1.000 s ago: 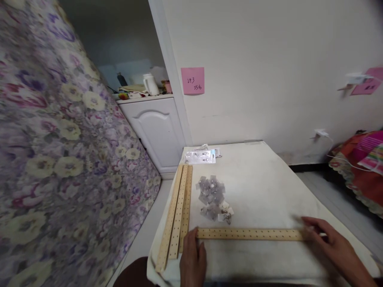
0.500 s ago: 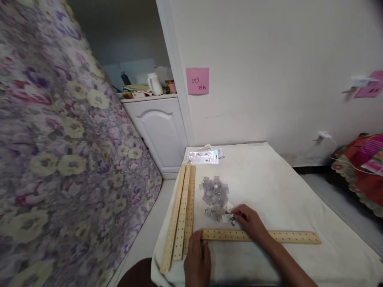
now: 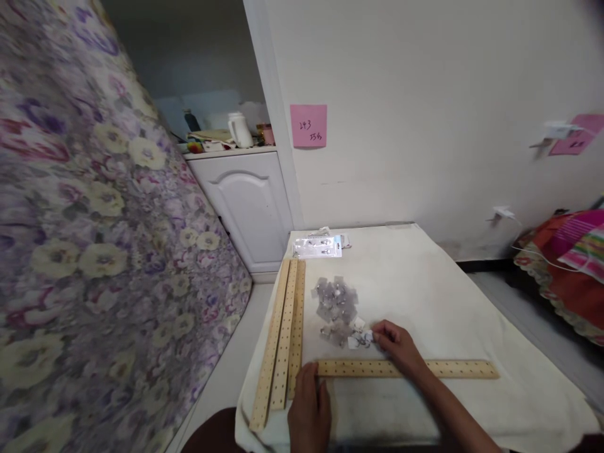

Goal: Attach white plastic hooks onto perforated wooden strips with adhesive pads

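Observation:
A perforated wooden strip (image 3: 453, 369) lies crosswise near the front of the cloth-covered table. My left hand (image 3: 309, 406) holds its left end, fingers over the far edge and thumb on the near side. Over the same strip reaches my right hand (image 3: 396, 343), its thumb and fingertips pinched on the edge of a small white card (image 3: 369, 338). Other small white cards with tiny metal pieces (image 3: 355, 341) lie beside it. Left of these is a pile of small translucent grey packets (image 3: 337, 299) with little shiny things inside, too small to make out.
Several more perforated wooden strips (image 3: 285, 340) lie lengthwise along the table's left side. Clear packaging (image 3: 317, 246) rests at the back edge. A floral curtain (image 3: 141, 220) hangs at left, a white cabinet (image 3: 245, 207) behind it. Bright fabric (image 3: 561, 264) is at right.
My right hand has shifted slightly right and away from me, and the small white cards at its fingertips now lie differently. My left hand stays at the strip's end. The view has turned slightly.

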Motion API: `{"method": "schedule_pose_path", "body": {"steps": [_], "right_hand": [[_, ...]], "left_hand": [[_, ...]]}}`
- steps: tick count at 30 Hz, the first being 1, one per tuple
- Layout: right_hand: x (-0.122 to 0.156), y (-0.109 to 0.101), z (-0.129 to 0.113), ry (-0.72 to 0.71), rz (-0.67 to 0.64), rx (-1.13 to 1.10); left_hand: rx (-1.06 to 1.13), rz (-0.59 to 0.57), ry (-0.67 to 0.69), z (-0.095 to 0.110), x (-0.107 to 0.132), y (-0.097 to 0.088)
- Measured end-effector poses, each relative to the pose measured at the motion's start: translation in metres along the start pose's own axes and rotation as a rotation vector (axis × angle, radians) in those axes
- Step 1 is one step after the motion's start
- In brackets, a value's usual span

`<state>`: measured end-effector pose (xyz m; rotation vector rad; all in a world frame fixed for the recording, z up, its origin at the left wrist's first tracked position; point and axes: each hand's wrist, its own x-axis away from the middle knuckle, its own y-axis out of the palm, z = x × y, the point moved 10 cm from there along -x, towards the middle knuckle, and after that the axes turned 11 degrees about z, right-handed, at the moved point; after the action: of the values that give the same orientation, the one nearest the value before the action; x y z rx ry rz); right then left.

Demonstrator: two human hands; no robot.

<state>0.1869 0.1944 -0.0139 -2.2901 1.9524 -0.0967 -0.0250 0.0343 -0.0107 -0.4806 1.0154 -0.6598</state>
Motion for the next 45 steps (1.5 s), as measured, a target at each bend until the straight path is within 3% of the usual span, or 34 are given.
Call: {"method": "schedule_pose_path", "body": {"steps": [7, 14, 18, 20, 23, 26, 28, 34, 39, 42, 45], "right_hand": [[-0.006, -0.011, 0.015, 0.142, 0.058, -0.261], [0.01, 0.001, -0.009, 0.197, -0.032, -0.42], [0.024, 0.017, -0.02, 0.191, -0.102, -0.404], [0.031, 0.026, -0.025, 0.171, -0.135, -0.384], [0.044, 0.038, -0.037, 0.118, -0.196, -0.325], [0.055, 0.047, -0.05, 0.023, -0.261, -0.248], [0.061, 0.048, -0.055, -0.033, -0.277, -0.2], [0.065, 0.057, -0.038, 0.049, -0.303, -0.214], [0.065, 0.061, -0.033, 0.074, -0.266, -0.227], [0.064, 0.059, -0.029, 0.098, -0.21, -0.211], [0.065, 0.062, -0.022, 0.136, -0.197, -0.207]], "left_hand": [[0.052, -0.015, -0.02, 0.0, -0.001, -0.001], [0.227, 0.003, -0.098, 0.007, -0.013, -0.018], [0.44, -0.123, -0.353, 0.022, -0.016, -0.019], [0.616, -0.282, -0.548, 0.034, -0.007, -0.001], [0.974, -0.426, -0.819, 0.056, 0.007, 0.024], [1.179, -0.415, -1.004, 0.064, 0.012, 0.035], [1.214, -0.382, -1.059, 0.062, 0.012, 0.035], [1.103, -0.342, -1.009, 0.053, 0.007, 0.024], [0.963, -0.437, -0.893, 0.056, 0.011, 0.024], [0.82, -0.473, -0.786, 0.06, 0.01, 0.02], [0.669, -0.423, -0.641, 0.061, 0.001, 0.008]]}}
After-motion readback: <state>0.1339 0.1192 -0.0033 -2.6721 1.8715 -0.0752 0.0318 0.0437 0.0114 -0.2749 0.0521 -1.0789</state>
